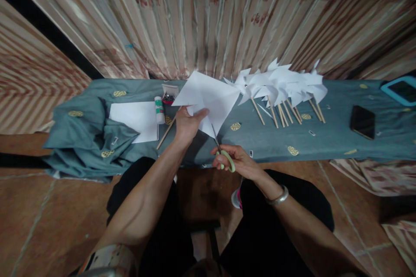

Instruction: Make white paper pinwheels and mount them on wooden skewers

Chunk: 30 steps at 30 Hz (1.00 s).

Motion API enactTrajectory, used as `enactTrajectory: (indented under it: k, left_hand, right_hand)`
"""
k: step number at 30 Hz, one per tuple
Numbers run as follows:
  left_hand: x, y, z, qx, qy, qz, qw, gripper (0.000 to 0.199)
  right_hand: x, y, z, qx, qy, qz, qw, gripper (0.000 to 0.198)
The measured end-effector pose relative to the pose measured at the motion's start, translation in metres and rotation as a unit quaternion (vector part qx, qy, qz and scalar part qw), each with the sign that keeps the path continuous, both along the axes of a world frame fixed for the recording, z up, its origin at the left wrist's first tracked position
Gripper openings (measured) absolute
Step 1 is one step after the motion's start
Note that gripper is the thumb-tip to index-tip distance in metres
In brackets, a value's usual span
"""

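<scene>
My left hand (189,124) pinches a white sheet of paper (216,91) by its near left part, thumb on top, and holds it above the cloth. Cuts run into the sheet from its corners. In my right hand (238,159) is a pair of scissors (225,156) with light green handles, fingers through the loops. The blades meet the near edge of the paper. Right of the sheet lie several white paper pinwheels (282,82) on wooden sticks, overlapping in a row.
A stack of white paper (133,117), a glue stick (159,110), a small open box of pins (170,94) and a loose wooden stick (166,132) lie to the left. A black phone (362,122) and a blue-framed device (401,91) are at the right. Behind hangs a curtain (208,17).
</scene>
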<state>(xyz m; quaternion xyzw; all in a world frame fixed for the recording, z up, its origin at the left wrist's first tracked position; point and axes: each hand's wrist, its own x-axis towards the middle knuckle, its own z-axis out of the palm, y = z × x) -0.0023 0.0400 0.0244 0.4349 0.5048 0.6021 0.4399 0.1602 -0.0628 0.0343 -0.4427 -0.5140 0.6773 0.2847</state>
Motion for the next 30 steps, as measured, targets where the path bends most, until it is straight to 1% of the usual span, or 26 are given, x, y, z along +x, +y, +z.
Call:
enactTrajectory:
  k: [6, 11, 16, 21, 30]
  left_hand:
    - [0.0015, -0.0025, 0.0033, -0.007, -0.01, -0.002, 1.0, 0.025]
    - [0.0013, -0.0035, 0.0055, -0.012, -0.021, -0.001, 1.0, 0.024]
    - [-0.0001, -0.0009, 0.0016, -0.02, -0.007, 0.004, 1.0, 0.026]
    - [-0.0017, 0.0014, -0.0031, -0.009, -0.006, 0.006, 1.0, 0.028]
    - [-0.0019, 0.0028, -0.004, -0.01, -0.007, 0.007, 1.0, 0.029]
  right_hand:
    - [0.0012, -0.0002, -0.0008, 0.009, -0.024, 0.003, 1.0, 0.047]
    - [0.0003, -0.0009, -0.0024, 0.01, -0.02, -0.005, 1.0, 0.047]
    - [-0.0009, -0.0014, -0.0025, 0.001, -0.015, -0.012, 1.0, 0.047]
    - [-0.0025, -0.002, -0.0028, -0.008, 0.001, -0.026, 1.0, 0.046]
    - [-0.0028, -0.0019, -0.0043, -0.017, -0.005, -0.033, 0.999, 0.042]
